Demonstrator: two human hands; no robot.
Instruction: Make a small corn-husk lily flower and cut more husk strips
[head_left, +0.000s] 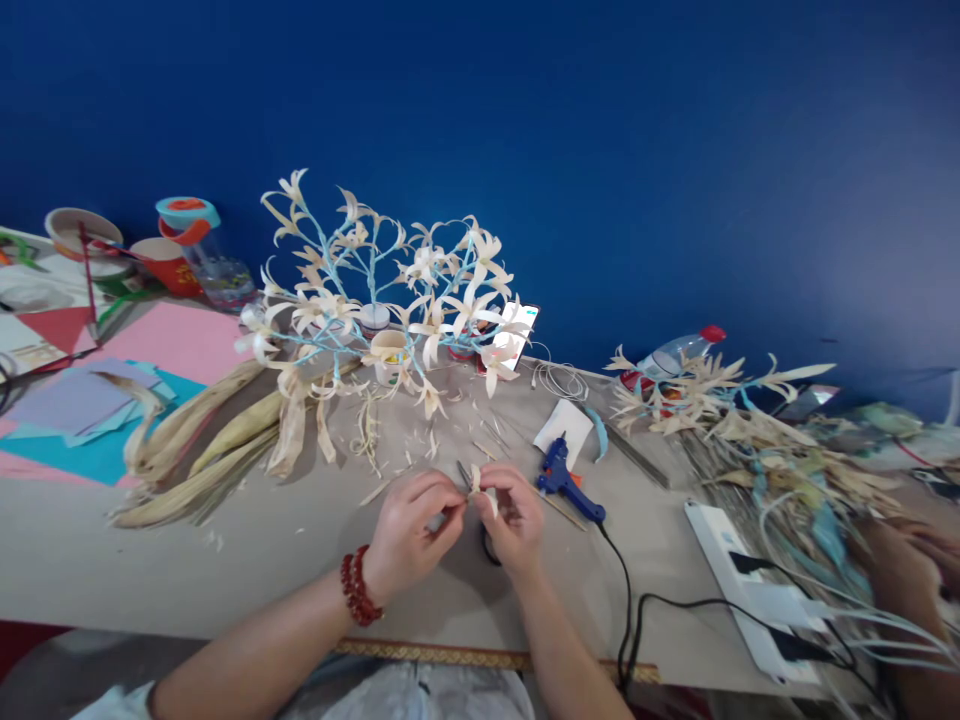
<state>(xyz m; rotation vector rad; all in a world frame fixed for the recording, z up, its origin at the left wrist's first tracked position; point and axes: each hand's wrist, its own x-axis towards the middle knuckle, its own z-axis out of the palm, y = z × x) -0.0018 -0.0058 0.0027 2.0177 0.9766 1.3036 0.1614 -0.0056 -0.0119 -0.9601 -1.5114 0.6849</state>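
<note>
The left hand [420, 522] and right hand [513, 515] pinch a curled, pale strip [475, 481], partly hidden, a half-covered dark loop [488, 548] nearer.

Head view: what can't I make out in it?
All in the head view:
Pale piece: full shape covered by the fingers.
Black ring: partly hidden by the right hand.
Phone: screen text too small, petals partly overlapping.
Another person's hand: blurred, cut by right edge.
</note>
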